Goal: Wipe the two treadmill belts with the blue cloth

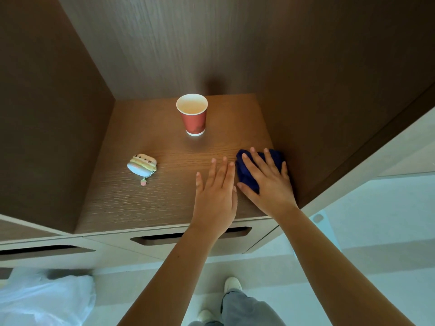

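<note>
**Reaching for the blue cloth on a wooden shelf**

Lying bunched near the right edge of the shelf (164, 196), against the alcove's side wall, the blue cloth (247, 175) sits under the right hand (266, 182), whose fingers are spread flat over it, not yet closed. The left hand (216, 198) hovers open and empty just beside it. A red paper cup (192, 114) stands near the back edge; a keychain charm (142, 166) lies toward the left. No treadmill is visible, so this looks like the fetching step. Next, the fingers likely need to gather the cloth and lift it.

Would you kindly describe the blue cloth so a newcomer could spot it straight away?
Look into the brown wooden shelf above the drawers, at its right side by the wall. Under the right hand, which lies flat on it, is the blue cloth: dark, crumpled and soft, unlike the red paper cup or pastel keychain toy.
</note>
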